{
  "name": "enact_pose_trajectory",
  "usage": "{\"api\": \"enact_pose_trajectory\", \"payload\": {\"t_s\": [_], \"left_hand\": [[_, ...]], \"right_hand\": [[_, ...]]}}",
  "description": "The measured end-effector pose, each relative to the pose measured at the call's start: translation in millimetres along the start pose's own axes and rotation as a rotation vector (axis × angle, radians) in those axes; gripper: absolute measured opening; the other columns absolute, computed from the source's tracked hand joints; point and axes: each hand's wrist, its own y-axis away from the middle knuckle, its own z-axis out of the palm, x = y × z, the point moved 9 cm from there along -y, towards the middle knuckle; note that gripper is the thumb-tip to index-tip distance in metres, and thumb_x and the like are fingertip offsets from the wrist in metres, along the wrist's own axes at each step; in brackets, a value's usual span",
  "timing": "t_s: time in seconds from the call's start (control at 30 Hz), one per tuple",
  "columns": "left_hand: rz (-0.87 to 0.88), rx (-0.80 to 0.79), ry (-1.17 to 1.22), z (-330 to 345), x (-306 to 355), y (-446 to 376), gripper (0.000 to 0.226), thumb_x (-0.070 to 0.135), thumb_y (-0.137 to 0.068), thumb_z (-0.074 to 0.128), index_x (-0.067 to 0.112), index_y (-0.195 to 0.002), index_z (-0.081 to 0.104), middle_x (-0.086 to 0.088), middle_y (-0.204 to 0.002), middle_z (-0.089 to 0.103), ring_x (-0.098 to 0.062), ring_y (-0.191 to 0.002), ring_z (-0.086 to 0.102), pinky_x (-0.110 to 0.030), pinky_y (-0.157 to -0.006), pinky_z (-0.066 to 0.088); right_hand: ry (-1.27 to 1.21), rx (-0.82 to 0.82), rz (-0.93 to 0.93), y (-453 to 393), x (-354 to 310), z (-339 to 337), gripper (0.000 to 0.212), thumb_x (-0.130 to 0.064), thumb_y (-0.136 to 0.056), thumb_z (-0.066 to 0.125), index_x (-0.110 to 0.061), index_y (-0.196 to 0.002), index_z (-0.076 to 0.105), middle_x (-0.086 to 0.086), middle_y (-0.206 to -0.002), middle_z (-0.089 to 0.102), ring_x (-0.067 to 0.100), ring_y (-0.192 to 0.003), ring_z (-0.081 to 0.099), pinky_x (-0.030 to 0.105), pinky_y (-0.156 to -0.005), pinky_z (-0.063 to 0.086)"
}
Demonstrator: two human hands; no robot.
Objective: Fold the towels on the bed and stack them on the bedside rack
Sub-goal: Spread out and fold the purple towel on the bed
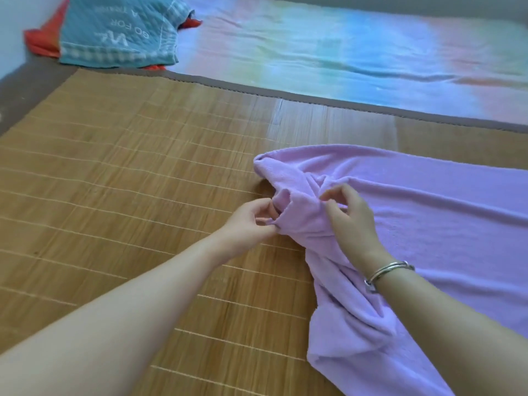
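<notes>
Both my hands pinch the lilac towel [414,224] at centre frame: left hand [251,221] on its edge, right hand [351,215] on a bunched fold. It lies rumpled, spreading toward the lower right.

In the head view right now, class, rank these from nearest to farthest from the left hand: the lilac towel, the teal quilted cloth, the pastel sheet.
1. lilac towel: the left hand pinches its bunched edge, on the right of the bamboo mat.
2. pastel sheet: beyond the mat's far border, ahead and right.
3. teal quilted cloth: far left corner, though not much farther than the sheet.
</notes>
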Motion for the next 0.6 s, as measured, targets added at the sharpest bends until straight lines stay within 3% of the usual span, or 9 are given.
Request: {"api": "enact_pose_trajectory", "payload": {"t_s": [0.13,0.23,0.3,0.4,0.47,0.53,0.6], "left_hand": [[-0.025,-0.048,0.024,3.7,-17.8,17.8,0.014,-0.008,-0.083,0.059,0.005,-0.077,0.061,0.003,-0.078,0.062,-0.011,-0.079,0.063,-0.024,-0.077,0.047],[-0.096,0.041,-0.011,-5.6,-34.1,27.3,0.015,-0.002,-0.08,0.066,0.012,-0.075,0.069,0.0,-0.077,0.069,-0.006,-0.075,0.063,-0.022,-0.074,0.048],[-0.135,0.057,-0.065,-7.7,-42.6,36.2,0.01,0.005,-0.079,0.07,0.013,-0.078,0.075,0.003,-0.077,0.073,-0.001,-0.074,0.065,-0.017,-0.071,0.048],[-0.145,0.038,-0.093,-8.1,-55.1,47.8,0.006,0.013,-0.079,0.073,0.014,-0.081,0.078,0.003,-0.082,0.075,-0.005,-0.083,0.069,-0.017,-0.077,0.051],[-0.154,0.056,-0.068,-13.1,-59.7,52.2,0.005,0.014,-0.08,0.072,0.013,-0.079,0.077,0.004,-0.075,0.073,-0.005,-0.073,0.067,-0.019,-0.071,0.052],[-0.173,0.108,-0.018,-26.7,-60.2,53.5,0.008,0.013,-0.082,0.071,0.008,-0.076,0.073,0.005,-0.063,0.064,-0.002,-0.054,0.055,-0.016,-0.056,0.046],[-0.153,0.19,0.004,-54.3,-54.4,53.1,0.013,0.01,-0.084,0.068,0.008,-0.072,0.067,0.005,-0.06,0.057,-0.002,-0.054,0.049,-0.017,-0.057,0.041]], "right_hand": [[0.09,-0.204,0.018,-31.7,-20.2,52.4,0.011,-0.026,-0.094,0.051,-0.02,-0.098,0.059,-0.004,-0.103,0.063,0.014,-0.101,0.057,0.028,-0.09,0.042],[0.537,-0.486,0.15,-29.8,7.8,84.8,0.04,-0.042,-0.094,0.049,-0.017,-0.125,0.05,0.003,-0.116,0.052,0.023,-0.119,0.043,0.033,-0.095,0.033],[0.774,-0.557,0.179,-19.5,26.4,88.6,0.052,-0.045,-0.094,0.046,-0.01,-0.133,0.041,0.015,-0.123,0.048,0.034,-0.132,0.034,0.041,-0.101,0.03],[0.931,-0.584,0.185,-6.0,46.7,96.2,0.043,-0.038,-0.095,0.041,-0.009,-0.127,0.042,0.017,-0.118,0.059,0.034,-0.112,0.053,0.042,-0.087,0.042],[1.017,-0.548,0.097,-1.9,36.8,99.7,0.022,-0.027,-0.094,0.043,-0.014,-0.11,0.052,0.01,-0.107,0.063,0.029,-0.097,0.057,0.035,-0.074,0.042],[0.87,-0.403,0.032,-6.2,14.0,96.1,0.019,-0.02,-0.094,0.041,-0.012,-0.104,0.055,0.008,-0.096,0.063,0.027,-0.09,0.055,0.033,-0.071,0.039],[0.495,-0.298,-0.008,-13.8,-22.0,98.0,0.02,-0.01,-0.094,0.037,-0.004,-0.096,0.056,0.012,-0.088,0.061,0.027,-0.087,0.055,0.028,-0.075,0.043]]}}
